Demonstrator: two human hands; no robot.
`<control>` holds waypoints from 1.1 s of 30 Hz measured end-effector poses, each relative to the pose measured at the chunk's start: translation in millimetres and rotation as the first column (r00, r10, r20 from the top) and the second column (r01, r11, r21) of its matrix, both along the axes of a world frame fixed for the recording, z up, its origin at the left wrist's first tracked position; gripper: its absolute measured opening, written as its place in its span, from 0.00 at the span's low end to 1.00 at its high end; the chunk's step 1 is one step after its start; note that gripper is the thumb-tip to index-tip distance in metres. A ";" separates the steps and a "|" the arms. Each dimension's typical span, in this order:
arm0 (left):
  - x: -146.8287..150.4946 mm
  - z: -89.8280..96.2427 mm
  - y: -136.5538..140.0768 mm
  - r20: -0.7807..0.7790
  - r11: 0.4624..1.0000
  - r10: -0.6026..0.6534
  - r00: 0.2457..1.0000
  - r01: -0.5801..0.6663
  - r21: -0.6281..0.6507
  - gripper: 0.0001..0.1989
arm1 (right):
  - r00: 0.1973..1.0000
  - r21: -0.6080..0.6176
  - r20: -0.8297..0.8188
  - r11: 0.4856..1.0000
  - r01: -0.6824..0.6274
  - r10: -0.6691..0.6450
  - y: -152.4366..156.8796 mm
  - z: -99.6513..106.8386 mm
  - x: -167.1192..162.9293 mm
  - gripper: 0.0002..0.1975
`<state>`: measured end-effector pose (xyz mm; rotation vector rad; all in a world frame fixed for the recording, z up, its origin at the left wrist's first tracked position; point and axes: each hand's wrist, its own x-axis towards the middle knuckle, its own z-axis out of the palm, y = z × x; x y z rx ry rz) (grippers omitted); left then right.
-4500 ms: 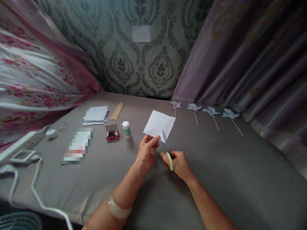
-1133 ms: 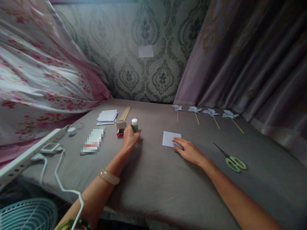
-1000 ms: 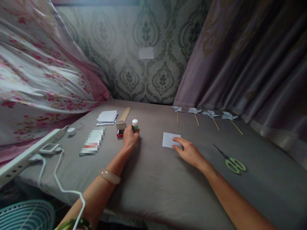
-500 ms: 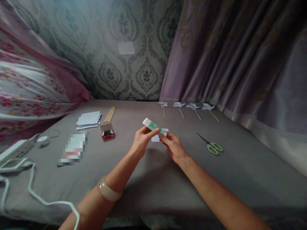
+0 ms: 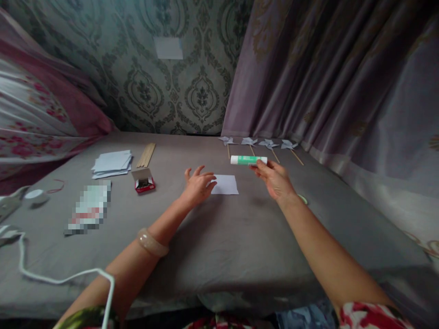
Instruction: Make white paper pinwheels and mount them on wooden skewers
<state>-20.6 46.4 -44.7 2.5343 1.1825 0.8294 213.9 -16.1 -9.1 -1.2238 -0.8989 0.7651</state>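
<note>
A green and white glue stick (image 5: 245,160) is in my right hand (image 5: 276,178), held by one end and lying level in the air. The glue stick's white end points left. My left hand (image 5: 198,185) has its fingers spread and holds nothing. It hovers at the left edge of a white sheet of paper (image 5: 226,185) on the grey cloth; whether the fingertips touch the sheet I cannot tell. Scissors lie mostly behind my right wrist, with only a bit of the green handle (image 5: 303,199) showing.
Several paper pinwheels (image 5: 268,144) on sticks lie along the back right. Toward the left are a paper stack (image 5: 112,163), wooden sticks (image 5: 146,155), an open red box (image 5: 144,184) and a blurred packet (image 5: 89,208). A white cable (image 5: 61,279) crosses over my left forearm.
My left hand has let go of the glue stick and opened beside the paper. My right hand has carried the glue stick right and up, turning it level. The view has shifted slightly.
</note>
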 end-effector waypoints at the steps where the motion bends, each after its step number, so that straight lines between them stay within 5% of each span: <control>1: 2.7 -3.6 -0.4 -0.029 0.999 -0.033 0.999 0.033 0.019 0.09 | 0.999 -0.002 0.041 1.000 0.012 -0.012 3.2 -0.4 2.2 0.20; 7: 10.5 -17.5 -4.7 -0.116 0.990 -0.122 0.986 0.128 0.051 0.11 | 0.926 0.007 0.378 1.000 0.012 -0.013 21.3 -12.3 -8.0 0.17; 14: 8.5 -19.0 -6.8 -0.176 0.988 -0.133 0.975 0.143 0.049 0.12 | 0.647 -0.003 0.762 0.998 -0.057 0.039 34.5 -17.2 -28.8 0.11; 26: 10.6 -17.4 -9.5 -0.137 0.991 -0.132 0.982 0.136 0.016 0.13 | 0.494 -0.038 0.866 0.996 -0.083 0.074 38.4 -14.2 -43.8 0.12; 33: 10.1 -20.7 -9.0 -0.175 0.988 -0.133 0.976 0.143 0.050 0.13 | 0.532 -0.033 0.844 0.997 -0.066 0.063 42.0 -22.5 -46.1 0.12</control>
